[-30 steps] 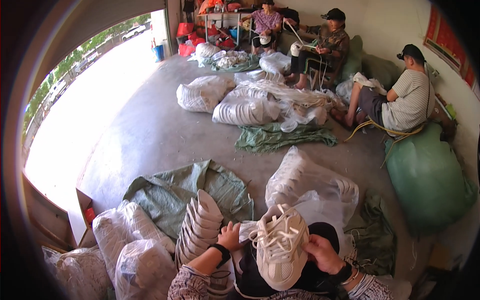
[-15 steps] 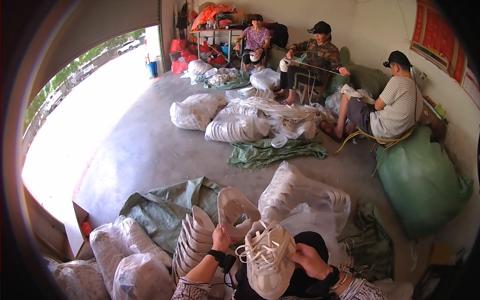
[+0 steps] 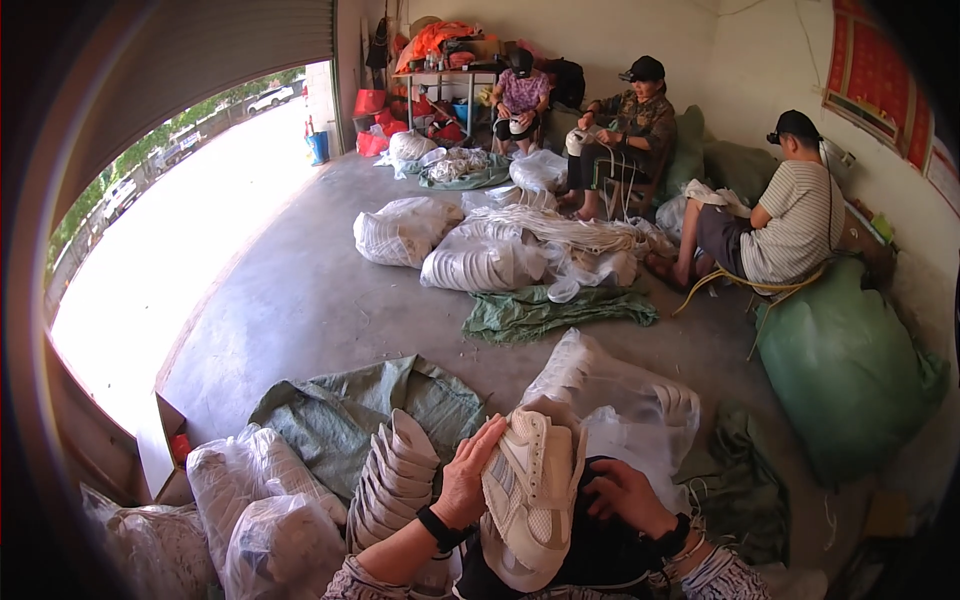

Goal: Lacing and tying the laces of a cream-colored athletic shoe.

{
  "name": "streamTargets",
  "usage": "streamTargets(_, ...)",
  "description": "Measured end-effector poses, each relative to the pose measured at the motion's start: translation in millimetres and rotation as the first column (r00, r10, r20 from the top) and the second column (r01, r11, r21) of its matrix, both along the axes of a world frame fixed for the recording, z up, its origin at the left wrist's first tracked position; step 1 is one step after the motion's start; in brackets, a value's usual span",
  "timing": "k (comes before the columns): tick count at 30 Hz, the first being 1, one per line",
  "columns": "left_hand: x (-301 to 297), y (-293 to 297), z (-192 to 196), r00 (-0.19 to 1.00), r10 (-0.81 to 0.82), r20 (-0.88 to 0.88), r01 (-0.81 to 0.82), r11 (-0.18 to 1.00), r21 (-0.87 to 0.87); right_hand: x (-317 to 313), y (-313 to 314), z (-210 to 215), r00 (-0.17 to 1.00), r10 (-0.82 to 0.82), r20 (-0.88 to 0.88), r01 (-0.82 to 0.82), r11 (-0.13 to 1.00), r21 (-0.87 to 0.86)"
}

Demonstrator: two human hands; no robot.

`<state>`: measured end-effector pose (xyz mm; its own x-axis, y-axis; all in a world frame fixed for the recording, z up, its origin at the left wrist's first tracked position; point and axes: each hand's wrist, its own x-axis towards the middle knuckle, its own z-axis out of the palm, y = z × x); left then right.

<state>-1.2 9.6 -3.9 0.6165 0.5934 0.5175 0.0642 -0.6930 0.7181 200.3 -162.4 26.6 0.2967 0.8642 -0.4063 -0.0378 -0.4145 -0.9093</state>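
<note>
A cream and beige shoe upper (image 3: 528, 500) with mesh panels stands tilted over my lap, toe down, its side and eyelet row facing up. My left hand (image 3: 466, 478) holds it from the left, the long fingers pressed straight along its side and the thumb out of sight. To the right of the upper, my right hand (image 3: 622, 502) hovers apart from it over my dark clothing, with loosely bent, separated fingers and nothing visible in them. A stack of nested pale uppers (image 3: 393, 478) leans just left of my left hand.
Clear plastic bags (image 3: 262, 480) of uppers crowd the lower left, and another bag (image 3: 640, 400) lies ahead. Green sacking (image 3: 360, 410) covers floor beyond the stack. A full green sack (image 3: 850, 370) stands right. Three people sit farther back around bags and a pile of laces (image 3: 560, 228).
My left hand has shifted to the upper's side, and the second upper it held out no longer shows clearly. My right hand has come off the upper. The loose lace loops are out of sight.
</note>
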Motion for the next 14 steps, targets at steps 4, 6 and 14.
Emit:
streamTargets(4, 4.5, -4.6, 8.1, 0.996, -0.001, -0.085, 0.002, 1.0, 0.019, 11.4, 17.3, 3.3, 0.978, -0.179, 0.104, 0.146, 0.953, 0.266)
streamTargets(6, 6.8, -2.5, 3.5, 0.999, 0.0, -0.045, -0.002, 0.999, -0.048, 13.4, 34.1, 4.5, 0.961, -0.136, 0.239, 0.036, 0.923, 0.383)
streamTargets(14, 3.9, 0.9, -5.7, 0.967, -0.114, 0.229, 0.227, 0.792, -0.567, 22.3, 57.4, 21.7, 0.932, 0.105, 0.346, -0.222, 0.922, 0.318)
